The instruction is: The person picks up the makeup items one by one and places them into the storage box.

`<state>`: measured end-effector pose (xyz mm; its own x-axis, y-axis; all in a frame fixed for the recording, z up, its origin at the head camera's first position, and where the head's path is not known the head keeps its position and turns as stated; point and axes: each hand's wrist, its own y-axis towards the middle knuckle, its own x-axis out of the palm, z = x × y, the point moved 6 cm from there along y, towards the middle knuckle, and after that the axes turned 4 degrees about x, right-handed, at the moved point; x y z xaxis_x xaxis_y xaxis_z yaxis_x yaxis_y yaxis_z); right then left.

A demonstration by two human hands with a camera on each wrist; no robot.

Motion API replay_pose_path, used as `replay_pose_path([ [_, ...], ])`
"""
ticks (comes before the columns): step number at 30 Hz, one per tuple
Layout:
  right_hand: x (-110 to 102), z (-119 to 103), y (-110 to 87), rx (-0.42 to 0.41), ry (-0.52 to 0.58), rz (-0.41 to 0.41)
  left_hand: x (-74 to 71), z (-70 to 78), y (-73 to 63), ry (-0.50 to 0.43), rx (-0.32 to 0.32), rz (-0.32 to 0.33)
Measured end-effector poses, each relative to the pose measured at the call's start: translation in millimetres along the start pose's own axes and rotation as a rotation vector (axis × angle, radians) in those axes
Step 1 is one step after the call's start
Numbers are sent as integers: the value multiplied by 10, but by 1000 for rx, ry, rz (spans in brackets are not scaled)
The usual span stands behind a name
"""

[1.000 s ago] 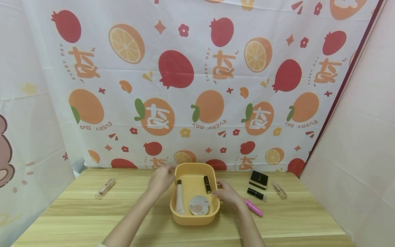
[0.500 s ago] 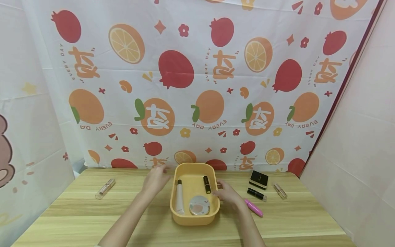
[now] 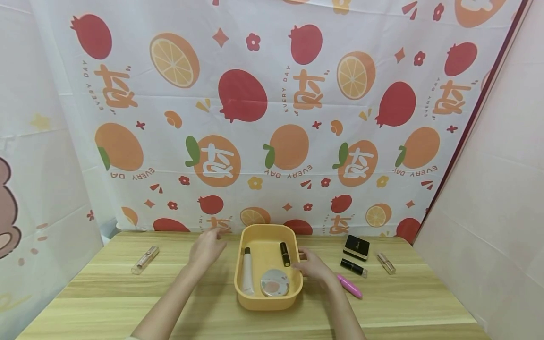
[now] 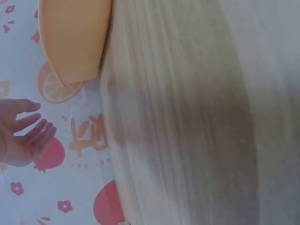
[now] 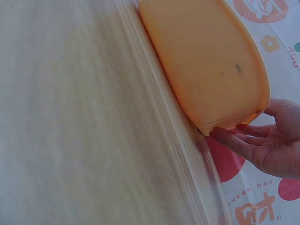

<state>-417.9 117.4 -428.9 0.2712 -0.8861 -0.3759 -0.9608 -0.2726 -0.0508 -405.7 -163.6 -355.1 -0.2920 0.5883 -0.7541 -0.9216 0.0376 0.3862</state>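
A yellow storage box (image 3: 267,304) stands mid-table. In it lie a white squeeze tube with a black cap (image 3: 248,274), a black lipstick tube (image 3: 285,255) and a round patterned compact (image 3: 274,283). My right hand (image 3: 315,265) holds the box's right side. In the right wrist view its fingers (image 5: 234,143) lie against the outer wall, with the thumb up by the rim. To the left of the box, apart from it, my left hand (image 3: 207,248) is in the air. The left wrist view shows that hand's loosely bent fingers around nothing.
At right on the wooden table (image 3: 408,307) lie a black square case (image 3: 356,247), a black tube with a clear end (image 3: 353,267), a pink tube (image 3: 349,286) and a small clear-and-gold tube (image 3: 386,263). Another clear tube (image 3: 145,259) lies left. A fruit-print curtain (image 3: 272,94) hangs behind.
My left hand has left the box's left rim and moved away to the left. The right hand and the box have stayed in place.
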Motion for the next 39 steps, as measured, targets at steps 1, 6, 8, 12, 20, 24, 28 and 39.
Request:
replay_pose_path([
  [1, 0, 0, 1, -1, 1, -1, 2, -17, 0, 6, -1, -1],
  [6, 2, -8, -7, -2, 16, -5, 8, -93, -3, 39, -5, -11],
  [8, 3, -8, -12, 1, 26, -8, 11, -121, -9, 49, -12, -18],
  [12, -3, 6, -5, 3, 29, -8, 15, -181, -20, 58, -21, -20],
  [20, -13, 29, 7, 17, 17, -1, -8, -311, -22, 83, -32, -1],
  [24, -7, 40, 9, 16, 20, -2, -30, -376, -27, 95, -55, -9],
  [28, -11, 31, 14, 11, 25, -2, -71, -434, -26, 113, -62, -10],
  [39, -9, 44, 27, 8, 27, -7, -207, -612, -58, 171, -67, 8],
])
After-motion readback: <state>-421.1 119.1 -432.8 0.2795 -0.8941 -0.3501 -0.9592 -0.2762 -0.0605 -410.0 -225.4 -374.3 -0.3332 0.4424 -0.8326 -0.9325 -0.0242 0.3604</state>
